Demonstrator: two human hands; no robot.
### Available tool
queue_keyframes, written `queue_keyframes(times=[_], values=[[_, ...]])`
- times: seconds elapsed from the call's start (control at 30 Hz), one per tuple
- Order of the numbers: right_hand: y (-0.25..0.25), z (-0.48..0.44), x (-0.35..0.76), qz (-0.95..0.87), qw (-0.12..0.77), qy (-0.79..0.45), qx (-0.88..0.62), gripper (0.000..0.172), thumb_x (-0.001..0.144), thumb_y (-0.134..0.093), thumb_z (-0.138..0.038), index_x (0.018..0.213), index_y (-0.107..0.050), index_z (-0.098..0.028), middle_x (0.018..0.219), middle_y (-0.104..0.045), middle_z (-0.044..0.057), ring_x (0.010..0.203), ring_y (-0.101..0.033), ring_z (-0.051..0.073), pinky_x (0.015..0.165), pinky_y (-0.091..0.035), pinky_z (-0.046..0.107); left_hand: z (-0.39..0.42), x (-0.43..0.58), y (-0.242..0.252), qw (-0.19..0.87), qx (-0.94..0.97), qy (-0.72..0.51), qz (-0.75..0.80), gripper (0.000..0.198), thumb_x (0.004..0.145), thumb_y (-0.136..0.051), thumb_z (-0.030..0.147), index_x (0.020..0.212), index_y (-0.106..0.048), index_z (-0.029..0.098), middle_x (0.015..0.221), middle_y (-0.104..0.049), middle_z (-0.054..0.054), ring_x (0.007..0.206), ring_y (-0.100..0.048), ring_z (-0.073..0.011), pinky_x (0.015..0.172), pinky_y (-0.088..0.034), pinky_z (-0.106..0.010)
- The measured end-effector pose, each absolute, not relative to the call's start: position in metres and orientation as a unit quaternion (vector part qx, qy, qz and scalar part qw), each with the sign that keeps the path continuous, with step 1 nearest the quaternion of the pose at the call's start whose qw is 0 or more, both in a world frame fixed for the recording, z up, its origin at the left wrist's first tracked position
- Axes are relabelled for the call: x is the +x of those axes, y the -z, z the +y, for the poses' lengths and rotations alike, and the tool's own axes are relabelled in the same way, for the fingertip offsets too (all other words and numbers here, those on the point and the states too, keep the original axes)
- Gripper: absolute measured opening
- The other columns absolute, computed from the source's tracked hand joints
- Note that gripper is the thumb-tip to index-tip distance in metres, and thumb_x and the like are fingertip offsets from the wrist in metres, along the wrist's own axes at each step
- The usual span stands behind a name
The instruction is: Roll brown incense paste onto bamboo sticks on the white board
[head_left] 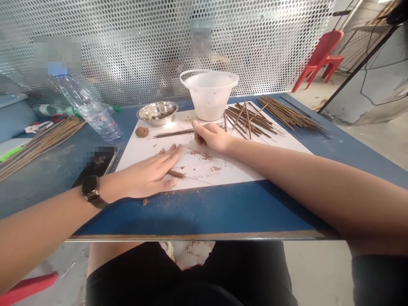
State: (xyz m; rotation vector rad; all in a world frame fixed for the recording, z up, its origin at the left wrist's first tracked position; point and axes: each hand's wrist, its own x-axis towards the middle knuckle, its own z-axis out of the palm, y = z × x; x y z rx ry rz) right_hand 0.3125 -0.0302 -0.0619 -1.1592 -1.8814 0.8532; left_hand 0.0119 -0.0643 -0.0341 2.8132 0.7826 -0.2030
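Observation:
My left hand (153,172) lies flat with its fingers stretched out on a white sheet (242,168). From under its palm sticks out a short roll of brown incense dough (176,174), with a thin bare stick (199,180) running on to the right. My right hand (208,137) is closed, thumb on top, resting beside a row of thin dark sticks (175,133); whatever its fingers may hold is hidden. Brown crumbs (204,155) are scattered between the hands. A lump of brown dough (142,132) sits at the sheet's left edge.
Behind stand a metal bowl (157,114) and a white bucket (212,91). Coated incense sticks (251,119) lie piled at right, with another bundle (285,110) beyond. Leftward are a plastic bottle (92,110), a dark phone-like object (98,163) and more sticks (41,142). Perforated metal (143,51) closes the back.

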Motion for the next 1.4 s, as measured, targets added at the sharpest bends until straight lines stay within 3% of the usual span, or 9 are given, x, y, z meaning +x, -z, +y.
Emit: queue_keyframes(times=[0.07, 0.2, 0.37, 0.57, 0.73, 0.93, 1.03, 1.17, 1.4], values=[[0.061, -0.031, 0.312, -0.737, 0.378, -0.336, -0.449, 0.089, 0.116, -0.029, -0.086, 0.061, -0.059, -0.023, 0.064, -0.058, 0.001, 0.066, -0.052, 0.015, 0.078, -0.044, 0.033, -0.066, 0.017, 0.033, 0.108, 0.953, 0.07, 0.274, 0.111, 0.113, -0.017, 0.088, 0.192, 0.0, 0.012, 0.198, -0.002, -0.02, 0.183, -0.014, -0.0444, 0.147, -0.026, -0.058], [0.059, -0.033, 0.311, -0.728, 0.39, -0.35, -0.443, 0.088, 0.117, -0.03, -0.085, 0.06, -0.058, -0.023, 0.063, -0.057, 0.001, 0.065, -0.051, 0.015, 0.077, -0.043, 0.033, -0.048, 0.048, 0.037, 0.102, 0.951, 0.063, 0.285, 0.118, 0.112, -0.013, 0.09, 0.189, -0.011, 0.001, 0.196, -0.007, -0.027, 0.184, -0.009, -0.0438, 0.149, -0.011, -0.063], [0.055, -0.035, 0.31, -0.705, 0.406, -0.376, -0.444, 0.089, 0.119, -0.028, -0.08, 0.056, -0.054, -0.024, 0.06, -0.053, 0.001, 0.064, -0.049, 0.015, 0.075, -0.044, 0.032, -0.021, 0.079, 0.044, 0.085, 0.96, -0.002, 0.269, 0.112, 0.114, -0.016, 0.086, 0.189, -0.012, 0.002, 0.195, -0.009, -0.029, 0.185, -0.004, -0.0414, 0.149, -0.003, -0.064], [0.053, -0.035, 0.31, -0.705, 0.405, -0.384, -0.437, 0.091, 0.12, -0.023, -0.079, 0.055, -0.055, -0.025, 0.058, -0.05, 0.001, 0.063, -0.046, 0.017, 0.073, -0.044, 0.034, -0.052, 0.067, 0.04, 0.097, 0.963, 0.028, 0.251, 0.114, 0.114, -0.019, 0.087, 0.19, -0.005, 0.004, 0.196, 0.0, -0.027, 0.184, -0.003, -0.0448, 0.149, -0.013, -0.064], [0.056, -0.034, 0.311, -0.716, 0.401, -0.364, -0.441, 0.091, 0.12, -0.02, -0.08, 0.058, -0.057, -0.024, 0.057, -0.047, 0.0, 0.06, -0.044, 0.016, 0.072, -0.042, 0.035, -0.086, 0.042, 0.037, 0.117, 0.956, 0.057, 0.262, 0.119, 0.111, -0.018, 0.091, 0.19, 0.003, 0.005, 0.196, 0.007, -0.023, 0.184, -0.002, -0.0435, 0.15, -0.014, -0.059], [0.055, -0.035, 0.31, -0.719, 0.399, -0.365, -0.437, 0.093, 0.118, -0.018, -0.083, 0.057, -0.056, -0.024, 0.057, -0.048, 0.0, 0.061, -0.045, 0.015, 0.073, -0.043, 0.034, -0.071, 0.056, 0.038, 0.115, 0.96, 0.047, 0.251, 0.118, 0.112, -0.018, 0.091, 0.19, -0.003, 0.004, 0.196, -0.004, -0.026, 0.184, -0.01, -0.0436, 0.149, -0.019, -0.059], [0.055, -0.033, 0.31, -0.689, 0.421, -0.381, -0.45, 0.092, 0.116, -0.015, -0.087, 0.057, -0.052, -0.026, 0.058, -0.047, 0.001, 0.061, -0.045, 0.016, 0.07, -0.044, 0.034, -0.043, 0.079, 0.041, 0.107, 0.962, 0.029, 0.248, 0.113, 0.114, -0.016, 0.085, 0.189, -0.01, 0.001, 0.195, -0.009, -0.031, 0.184, -0.013, -0.0447, 0.148, -0.014, -0.065], [0.056, -0.026, 0.311, -0.584, 0.499, -0.397, -0.502, 0.087, 0.112, -0.01, -0.092, 0.064, -0.046, -0.029, 0.054, -0.036, -0.002, 0.057, -0.038, 0.018, 0.061, -0.039, 0.037, -0.02, 0.1, 0.045, 0.101, 0.964, 0.005, 0.245, 0.113, 0.115, -0.022, 0.083, 0.188, -0.01, -0.002, 0.194, -0.006, -0.032, 0.184, -0.003, -0.0442, 0.148, -0.005, -0.065], [0.056, -0.028, 0.313, -0.606, 0.488, -0.387, -0.494, 0.084, 0.109, -0.012, -0.096, 0.068, -0.043, -0.03, 0.061, -0.038, -0.001, 0.061, -0.04, 0.019, 0.064, -0.041, 0.038, -0.063, 0.07, 0.036, 0.116, 0.965, 0.054, 0.231, 0.114, 0.114, -0.021, 0.087, 0.19, 0.005, 0.006, 0.196, 0.007, -0.022, 0.184, -0.004, -0.0418, 0.15, -0.013, -0.057]])
